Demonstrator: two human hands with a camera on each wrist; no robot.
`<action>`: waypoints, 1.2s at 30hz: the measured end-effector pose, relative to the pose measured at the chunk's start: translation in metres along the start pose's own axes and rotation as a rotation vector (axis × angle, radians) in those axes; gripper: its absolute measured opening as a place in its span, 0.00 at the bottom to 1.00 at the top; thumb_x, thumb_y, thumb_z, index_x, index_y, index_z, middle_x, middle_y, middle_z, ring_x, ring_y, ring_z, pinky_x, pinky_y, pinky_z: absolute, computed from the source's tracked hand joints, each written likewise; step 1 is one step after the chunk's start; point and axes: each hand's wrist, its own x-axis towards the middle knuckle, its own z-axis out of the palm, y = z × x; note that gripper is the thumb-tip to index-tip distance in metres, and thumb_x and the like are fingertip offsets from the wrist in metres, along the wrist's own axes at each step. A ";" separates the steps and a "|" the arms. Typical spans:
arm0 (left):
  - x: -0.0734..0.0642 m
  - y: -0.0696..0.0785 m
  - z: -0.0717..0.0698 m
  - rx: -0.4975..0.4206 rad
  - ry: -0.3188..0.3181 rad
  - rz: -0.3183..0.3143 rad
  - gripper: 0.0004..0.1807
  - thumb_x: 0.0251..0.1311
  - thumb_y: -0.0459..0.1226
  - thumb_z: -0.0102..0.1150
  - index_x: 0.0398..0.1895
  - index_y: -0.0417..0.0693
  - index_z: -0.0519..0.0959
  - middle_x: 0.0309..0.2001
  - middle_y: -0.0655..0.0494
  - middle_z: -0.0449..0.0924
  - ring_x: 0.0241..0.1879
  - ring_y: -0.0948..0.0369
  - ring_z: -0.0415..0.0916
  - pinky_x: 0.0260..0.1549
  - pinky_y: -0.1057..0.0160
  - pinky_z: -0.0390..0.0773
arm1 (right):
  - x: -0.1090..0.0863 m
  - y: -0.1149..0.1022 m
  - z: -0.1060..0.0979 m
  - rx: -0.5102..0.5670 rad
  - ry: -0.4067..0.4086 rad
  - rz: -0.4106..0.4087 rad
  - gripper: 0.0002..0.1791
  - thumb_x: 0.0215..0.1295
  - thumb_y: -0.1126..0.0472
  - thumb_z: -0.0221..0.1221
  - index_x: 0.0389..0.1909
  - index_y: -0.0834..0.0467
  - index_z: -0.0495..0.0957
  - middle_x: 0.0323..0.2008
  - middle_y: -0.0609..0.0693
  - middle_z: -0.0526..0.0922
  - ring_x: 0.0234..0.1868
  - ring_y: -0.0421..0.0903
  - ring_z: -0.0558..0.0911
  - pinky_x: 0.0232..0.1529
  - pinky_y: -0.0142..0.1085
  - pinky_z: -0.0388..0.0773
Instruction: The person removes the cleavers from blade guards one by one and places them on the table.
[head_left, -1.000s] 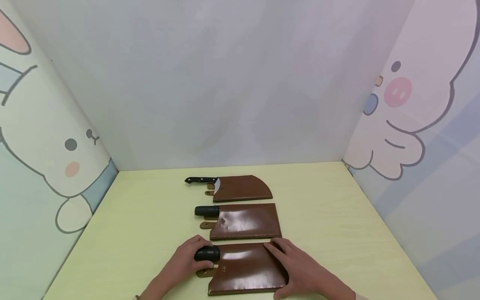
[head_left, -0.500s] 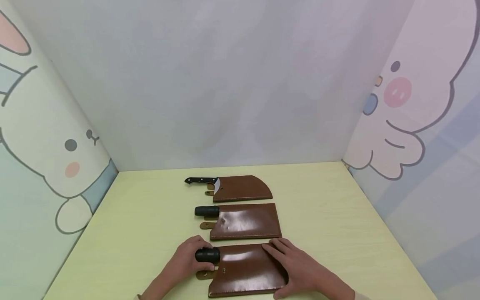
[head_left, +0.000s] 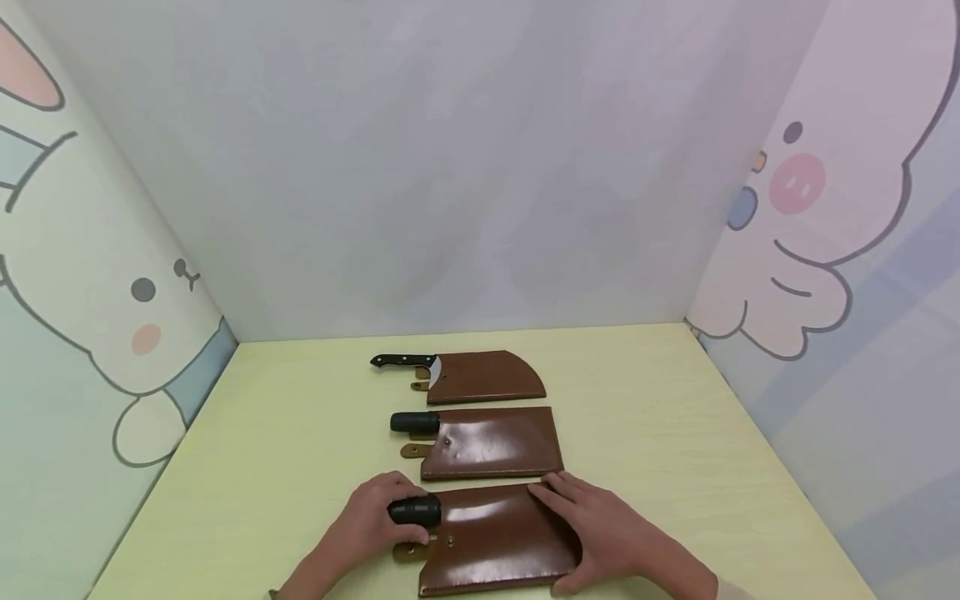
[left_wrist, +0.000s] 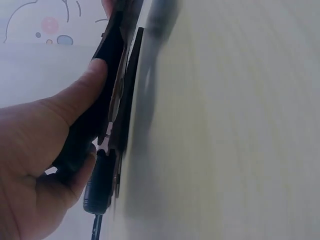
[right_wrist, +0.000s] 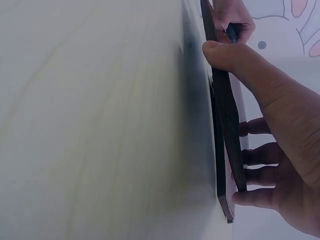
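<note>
Nearest the person lies a cleaver in a shiny brown leather sheath (head_left: 498,537), its blade hidden inside. My left hand (head_left: 365,527) grips its short black handle (head_left: 417,510), fingers over the far side and thumb on the near side. At the other end, my right hand (head_left: 603,531) holds the sheath by its right part, thumb on the near edge and fingertips along the far edge. From the right wrist view, the sheath (right_wrist: 227,115) stands between the thumb and the spread fingers. An olive-brown strap with a snap (head_left: 410,551) sticks out below the handle.
Behind it a second sheathed cleaver (head_left: 495,442) with a black handle lies parallel. Farther back is a third sheathed knife (head_left: 483,377) with a curved tip and riveted handle. A pale yellow table (head_left: 675,417) carries them, with a grey wall (head_left: 450,208) behind.
Hardly anything differs. Both hands keep their hold on the nearest sheathed cleaver, whose right end and the right hand have shifted very slightly. The two knives behind stay put.
</note>
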 end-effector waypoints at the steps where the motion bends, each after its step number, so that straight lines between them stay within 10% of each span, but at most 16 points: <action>1: 0.000 0.002 -0.001 0.013 0.010 0.004 0.25 0.46 0.60 0.78 0.43 0.59 0.89 0.38 0.72 0.78 0.38 0.71 0.71 0.36 0.65 0.75 | 0.000 0.000 -0.001 0.005 0.005 0.002 0.62 0.47 0.16 0.60 0.78 0.49 0.62 0.72 0.58 0.70 0.70 0.60 0.72 0.57 0.53 0.78; 11: -0.003 0.010 -0.007 0.096 0.174 0.084 0.20 0.44 0.53 0.82 0.39 0.56 0.90 0.34 0.76 0.73 0.34 0.74 0.69 0.31 0.69 0.76 | -0.002 -0.005 -0.012 0.010 0.063 0.006 0.63 0.47 0.19 0.65 0.79 0.48 0.60 0.72 0.57 0.68 0.69 0.60 0.74 0.57 0.55 0.78; 36: -0.004 0.014 -0.011 0.031 0.151 0.013 0.21 0.46 0.61 0.78 0.39 0.63 0.89 0.34 0.76 0.73 0.34 0.73 0.70 0.32 0.68 0.76 | -0.003 -0.005 -0.019 -0.036 0.126 -0.023 0.65 0.46 0.16 0.62 0.77 0.57 0.62 0.72 0.52 0.71 0.70 0.53 0.74 0.52 0.48 0.81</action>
